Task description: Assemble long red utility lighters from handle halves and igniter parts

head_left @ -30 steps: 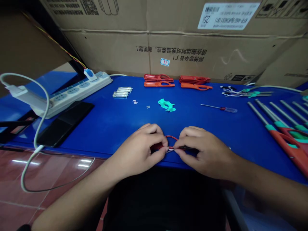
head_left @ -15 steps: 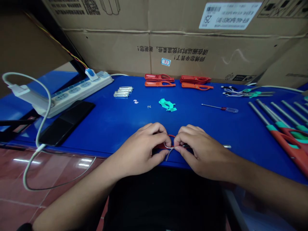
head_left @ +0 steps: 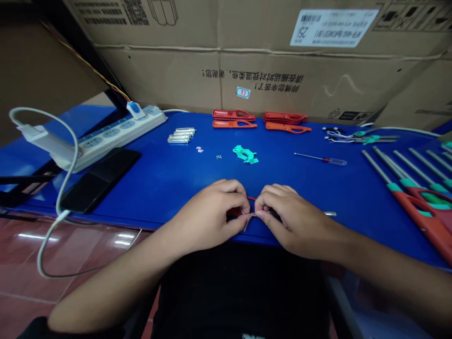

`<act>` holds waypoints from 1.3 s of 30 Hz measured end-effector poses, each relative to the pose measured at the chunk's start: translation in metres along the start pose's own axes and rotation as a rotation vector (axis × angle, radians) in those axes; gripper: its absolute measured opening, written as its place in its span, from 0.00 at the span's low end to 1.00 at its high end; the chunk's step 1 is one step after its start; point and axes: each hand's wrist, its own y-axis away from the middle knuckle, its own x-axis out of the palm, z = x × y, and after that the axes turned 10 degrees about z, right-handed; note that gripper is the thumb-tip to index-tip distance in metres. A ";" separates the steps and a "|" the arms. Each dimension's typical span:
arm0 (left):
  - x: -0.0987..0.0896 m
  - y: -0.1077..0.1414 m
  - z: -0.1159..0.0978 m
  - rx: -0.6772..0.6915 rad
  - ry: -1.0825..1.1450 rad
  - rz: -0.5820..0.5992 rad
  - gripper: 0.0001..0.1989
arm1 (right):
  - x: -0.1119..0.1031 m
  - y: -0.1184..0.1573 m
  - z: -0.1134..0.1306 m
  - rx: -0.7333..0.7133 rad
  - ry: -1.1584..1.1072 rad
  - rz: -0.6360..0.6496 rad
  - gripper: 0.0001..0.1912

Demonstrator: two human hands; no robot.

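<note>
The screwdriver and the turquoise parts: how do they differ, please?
The screwdriver is slim and straight; the turquoise parts form an irregular cluster. The screwdriver has a metallic shaft and red-and-clear handle; the turquoise parts show one colour. Both lie on the blue table.

Cardboard (head_left: 158, 80) backs a blue table (head_left: 165, 183); light (head_left: 38, 237) streaks reddish floor tiles (head_left: 21, 270).

White label (head_left: 335, 41): far right on the cardboard box (head_left: 158, 77); upside down, "25", a code starting "KFR-46", a barcode; smaller lines blurred.
Small sticker (head_left: 243, 92): far middle of the box, red "33" inside a blue border.
Box print (head_left: 277, 88): far middle, upside down, "师傅您辛苦了!请在搬运时对我温柔些,谢谢您!"
QR code (head_left: 135, 12): far left on the box, beside lines too small to read.
</note>
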 end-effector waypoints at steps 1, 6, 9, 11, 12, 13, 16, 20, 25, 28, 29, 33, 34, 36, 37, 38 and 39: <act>-0.001 0.000 0.000 0.002 0.000 0.006 0.04 | 0.000 -0.001 0.000 0.004 -0.004 -0.005 0.06; -0.002 0.001 0.003 0.021 0.033 0.024 0.07 | 0.000 -0.003 0.000 0.009 -0.020 -0.031 0.06; -0.001 0.001 0.007 0.048 0.055 -0.012 0.07 | -0.001 -0.002 -0.002 -0.006 -0.031 -0.033 0.05; 0.000 0.000 0.009 0.048 0.054 -0.040 0.08 | -0.001 0.000 -0.003 -0.015 -0.048 -0.039 0.04; 0.000 0.000 0.010 0.042 0.054 -0.049 0.08 | -0.001 0.001 -0.003 -0.018 -0.060 -0.046 0.04; 0.000 -0.001 0.010 0.033 0.055 -0.056 0.08 | -0.001 0.002 -0.003 -0.020 -0.073 -0.054 0.05; -0.001 0.000 0.007 0.016 0.059 -0.077 0.07 | -0.002 0.003 -0.004 -0.030 -0.098 -0.067 0.06; -0.002 0.006 -0.001 0.009 0.000 -0.100 0.06 | -0.002 0.004 -0.004 -0.040 -0.102 -0.062 0.07; 0.009 0.015 -0.010 0.023 -0.145 -0.102 0.05 | -0.004 0.004 -0.003 -0.059 -0.105 -0.051 0.08; 0.019 0.019 -0.012 0.056 -0.216 -0.101 0.07 | -0.006 0.005 -0.002 -0.068 -0.110 -0.046 0.09; 0.022 0.020 -0.013 0.065 -0.238 -0.099 0.07 | -0.006 0.005 -0.002 -0.066 -0.110 -0.048 0.10; 0.023 0.023 -0.013 0.067 -0.255 -0.085 0.09 | -0.005 0.005 -0.002 -0.073 -0.116 -0.053 0.09; 0.021 0.022 -0.012 0.067 -0.246 -0.082 0.09 | -0.005 0.005 -0.002 -0.077 -0.116 -0.056 0.07; 0.016 0.020 -0.009 0.058 -0.234 -0.090 0.09 | -0.004 0.003 -0.003 -0.078 -0.113 -0.063 0.04; 0.013 0.018 -0.007 0.048 -0.238 -0.102 0.10 | -0.003 0.003 -0.003 -0.072 -0.110 -0.067 0.04; 0.010 0.016 -0.005 0.036 -0.245 -0.112 0.10 | -0.002 0.002 -0.003 -0.066 -0.107 -0.072 0.04; 0.007 0.013 -0.003 0.025 -0.254 -0.119 0.10 | -0.002 0.001 -0.003 -0.061 -0.104 -0.075 0.05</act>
